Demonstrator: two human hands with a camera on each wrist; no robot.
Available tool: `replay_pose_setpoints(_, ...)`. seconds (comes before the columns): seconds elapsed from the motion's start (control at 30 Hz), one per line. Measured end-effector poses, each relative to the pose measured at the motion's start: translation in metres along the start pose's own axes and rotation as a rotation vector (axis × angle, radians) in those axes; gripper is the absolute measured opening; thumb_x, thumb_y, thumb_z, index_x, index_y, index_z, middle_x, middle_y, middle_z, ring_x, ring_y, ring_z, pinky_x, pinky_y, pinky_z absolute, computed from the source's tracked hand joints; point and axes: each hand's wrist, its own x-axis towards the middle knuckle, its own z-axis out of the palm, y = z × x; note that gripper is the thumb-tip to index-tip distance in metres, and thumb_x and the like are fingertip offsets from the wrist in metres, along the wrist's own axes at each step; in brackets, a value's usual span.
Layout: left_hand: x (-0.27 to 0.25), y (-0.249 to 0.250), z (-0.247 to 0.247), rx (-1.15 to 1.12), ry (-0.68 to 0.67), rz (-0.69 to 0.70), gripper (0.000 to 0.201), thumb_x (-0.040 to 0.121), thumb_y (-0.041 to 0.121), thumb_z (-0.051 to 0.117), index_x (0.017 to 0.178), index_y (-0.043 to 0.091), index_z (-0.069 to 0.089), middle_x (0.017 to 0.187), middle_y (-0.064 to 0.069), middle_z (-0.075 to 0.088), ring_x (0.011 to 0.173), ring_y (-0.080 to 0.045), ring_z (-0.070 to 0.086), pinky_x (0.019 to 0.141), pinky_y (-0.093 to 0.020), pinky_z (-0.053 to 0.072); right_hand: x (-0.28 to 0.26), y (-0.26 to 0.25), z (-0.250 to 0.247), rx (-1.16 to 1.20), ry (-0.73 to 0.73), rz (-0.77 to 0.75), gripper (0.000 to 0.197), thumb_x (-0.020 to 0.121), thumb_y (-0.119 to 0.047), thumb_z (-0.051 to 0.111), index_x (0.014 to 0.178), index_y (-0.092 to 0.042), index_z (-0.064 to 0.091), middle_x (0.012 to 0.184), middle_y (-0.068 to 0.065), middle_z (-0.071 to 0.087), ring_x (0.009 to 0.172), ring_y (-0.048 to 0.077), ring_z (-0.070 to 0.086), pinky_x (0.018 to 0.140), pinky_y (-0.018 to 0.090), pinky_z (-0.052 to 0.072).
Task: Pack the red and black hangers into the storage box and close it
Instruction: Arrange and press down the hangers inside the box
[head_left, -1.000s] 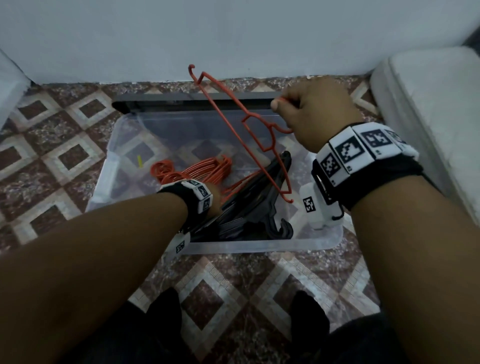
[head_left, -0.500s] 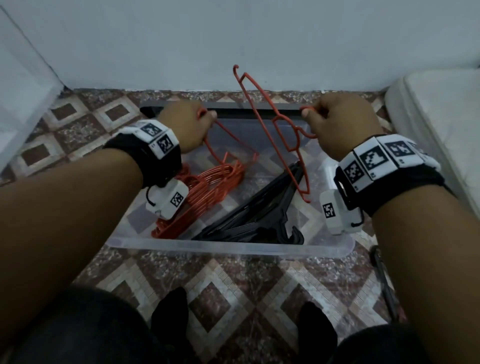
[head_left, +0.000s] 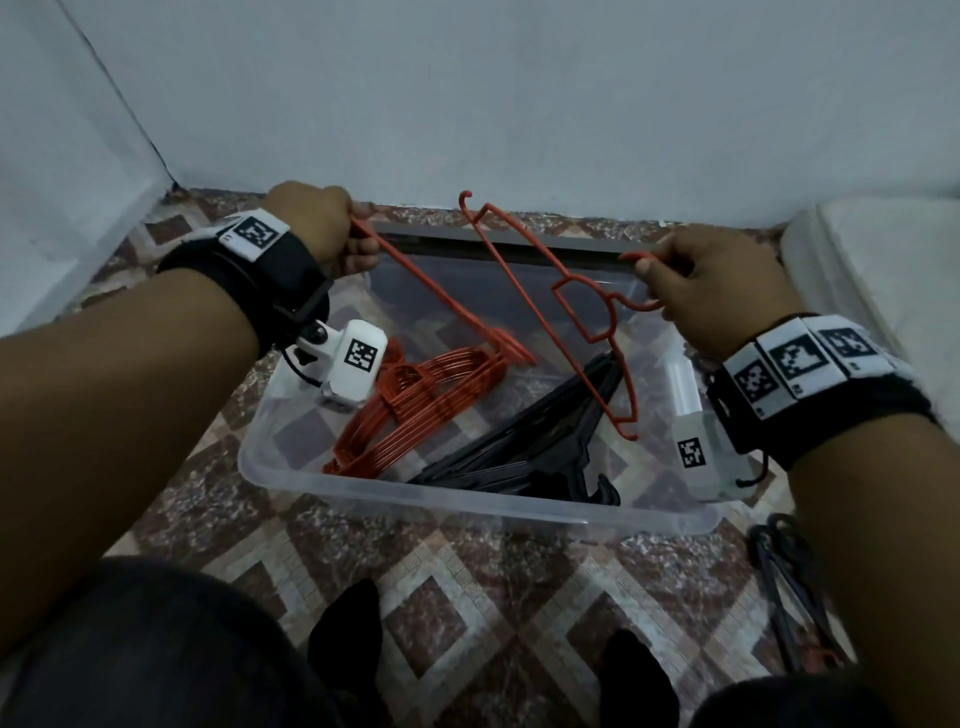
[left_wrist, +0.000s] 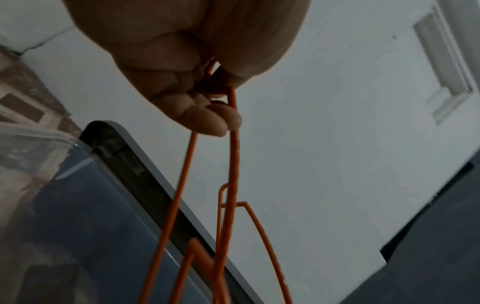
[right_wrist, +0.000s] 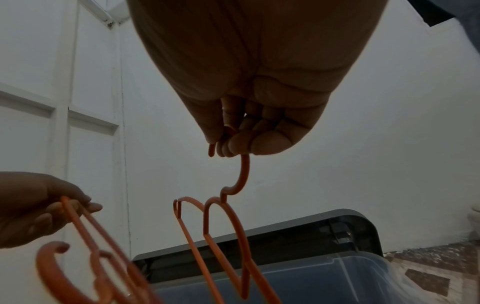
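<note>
I'm looking down at a patterned tile floor of brown and cream diamonds, dimly lit. A plain pale wall rises ahead of me. A white cushioned edge sits at my right, a white panelled door at my left.

The box is a clear plastic tub, open, on the patterned floor by the wall. Its dark grey lid stands on edge along the far rim. Inside at left lies a stack of red hangers, nested and slanting; beside it at right, a pile of black hangers, hooks toward the near wall. Two more red hangers hang above the box: the left hanger, its low end seemingly touching the stack, and the right hanger, tilted, held clear by its hook
</note>
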Motion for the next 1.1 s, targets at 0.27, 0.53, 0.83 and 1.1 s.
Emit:
replay_pose_setpoints(0.27,-0.005,-0.005,-0.001,-0.084,-0.084,-0.179,0.03,0.096,0.01,0.036,0.073,0.006,0.055,0.039,-0.001,0.054,0.033,-0.007,0.053,0.038,-0.019,0.048,-0.005,-0.011,0.001,0.125,-0.102,-0.034,0.02,0.098,-0.037,0.056,0.088,-0.022,0.066,0.074,-0.004,0.067,0.073,0.016,0.065,0.068,0.031,0.052)
replay_pose_setpoints(0.53,-0.005,-0.013,-0.001,-0.005,-0.118,-0.337,0.032,0.1,0.011,0.031,0.074,0.005,0.05,0.038,-0.003,0.054,0.029,-0.01,0.052,0.028,-0.015,0.037,-0.013,-0.032,0.004,0.187,-0.273,-0.135,0.037,0.085,-0.06,0.059,0.087,-0.024,0.062,0.073,-0.007,0.061,0.066,0.009,0.056,0.057,0.025,0.04)
replay_pose_setpoints(0.83,-0.012,-0.023,0.008,0.104,-0.123,-0.339,0.026,0.1,0.021,0.039,0.081,0.006,0.05,0.057,-0.008,0.057,0.036,-0.013,0.055,0.036,-0.022,0.048,-0.01,-0.04,0.018,0.046,-0.208,-0.2,0.008,0.096,-0.028,0.06,0.094,-0.02,0.058,0.079,-0.008,0.056,0.073,0.014,0.054,0.064,0.027,0.036)
replay_pose_setpoints(1.1,-0.011,-0.025,0.018,1.126,-0.294,0.697,0.062,0.086,0.068,0.051,0.129,0.022,0.055,0.13,-0.009,0.057,0.118,-0.03,0.053,0.101,-0.04,0.042,-0.004,-0.039,0.014,0.041,-0.026,-0.197,0.013,0.101,-0.021,0.046,0.11,-0.014,0.052,0.087,0.002,0.055,0.079,0.025,0.05,0.065,0.034,0.036)
